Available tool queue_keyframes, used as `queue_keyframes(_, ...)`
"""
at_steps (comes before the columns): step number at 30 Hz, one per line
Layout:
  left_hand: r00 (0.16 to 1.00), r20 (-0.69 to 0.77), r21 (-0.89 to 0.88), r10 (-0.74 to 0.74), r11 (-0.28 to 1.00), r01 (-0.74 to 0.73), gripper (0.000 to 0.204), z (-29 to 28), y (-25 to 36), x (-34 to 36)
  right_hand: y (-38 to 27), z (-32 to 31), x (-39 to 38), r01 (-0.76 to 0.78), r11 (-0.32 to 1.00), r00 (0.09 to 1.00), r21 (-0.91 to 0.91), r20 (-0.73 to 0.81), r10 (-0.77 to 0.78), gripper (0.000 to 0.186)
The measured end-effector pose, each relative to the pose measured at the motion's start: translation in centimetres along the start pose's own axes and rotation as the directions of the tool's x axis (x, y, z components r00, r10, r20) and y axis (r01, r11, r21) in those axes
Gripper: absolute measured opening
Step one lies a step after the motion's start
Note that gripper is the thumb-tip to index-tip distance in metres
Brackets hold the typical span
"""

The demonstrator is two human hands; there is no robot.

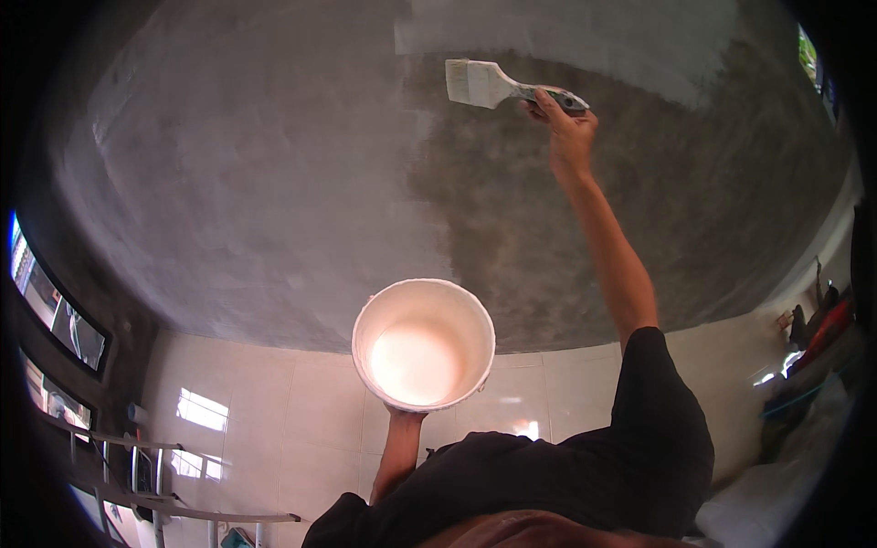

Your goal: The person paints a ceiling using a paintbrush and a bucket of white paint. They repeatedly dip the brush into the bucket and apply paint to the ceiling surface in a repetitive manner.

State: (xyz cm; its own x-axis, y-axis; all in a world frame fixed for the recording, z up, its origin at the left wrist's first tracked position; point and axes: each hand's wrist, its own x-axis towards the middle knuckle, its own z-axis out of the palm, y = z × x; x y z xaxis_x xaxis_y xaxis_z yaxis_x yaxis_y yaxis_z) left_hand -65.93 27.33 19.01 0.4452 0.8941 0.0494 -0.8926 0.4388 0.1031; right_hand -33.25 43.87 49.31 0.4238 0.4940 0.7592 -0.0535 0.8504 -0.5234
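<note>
While my left hand (406, 414) meets the white bucket (474, 331) at its near side, grip hidden from me, up and right lies the flat paintbrush (482, 84), lengthwise, bristles leftward, pinched by the nearer right hand (570, 137) before the grey wall (722, 196).

The brush (501, 89) is off-white with a grey-and-black handle end; the bucket (477, 352), creamy white. The wall (338, 183) is pale grey left, mottled dark grey-brown right; the shirt (521, 484), black.

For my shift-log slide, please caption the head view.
Right hand holds a wide brush before a two-toned grey wall; left hand, mostly hidden, supports a white bucket.
</note>
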Motion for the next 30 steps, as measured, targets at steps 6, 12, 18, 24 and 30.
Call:
queue_keyframes(6, 1.000, -0.008, 0.007, 0.027, 1.000, -0.027, 0.087, 0.7, 1.3, 0.2, 7.6, 2.3, 5.3, 0.008, 0.999, 0.986, 0.042, -0.166, -0.001, 0.014)
queue_keyframes(12, 1.000, 0.016, 0.015, 0.024, 1.000, -0.024, 0.085, 1.5, 2.2, 1.2, 7.5, -4.3, 7.8, 0.196, 0.976, 0.912, -0.091, -0.348, -0.215, 0.015)
queue_keyframes(18, 0.999, 0.032, 0.013, 0.007, 1.000, -0.008, 0.083, 1.5, 2.8, 1.2, 0.7, -11.0, 6.5, 0.104, 0.790, 0.746, -0.604, -0.478, -0.464, 0.017)
queue_keyframes(24, 0.999, 0.032, 0.011, 0.003, 1.000, -0.003, 0.081, 2.0, 3.1, 0.0, 3.8, -4.7, 5.5, 0.171, 0.162, 0.661, -0.972, -0.009, -0.751, 0.021)
queue_keyframes(30, 0.991, -0.007, 0.043, 0.134, 0.990, -0.133, 0.079, 2.4, 4.6, -2.6, 11.1, 10.8, 2.6, 0.360, 0.288, 0.711, -0.887, 0.062, -0.700, 0.018)
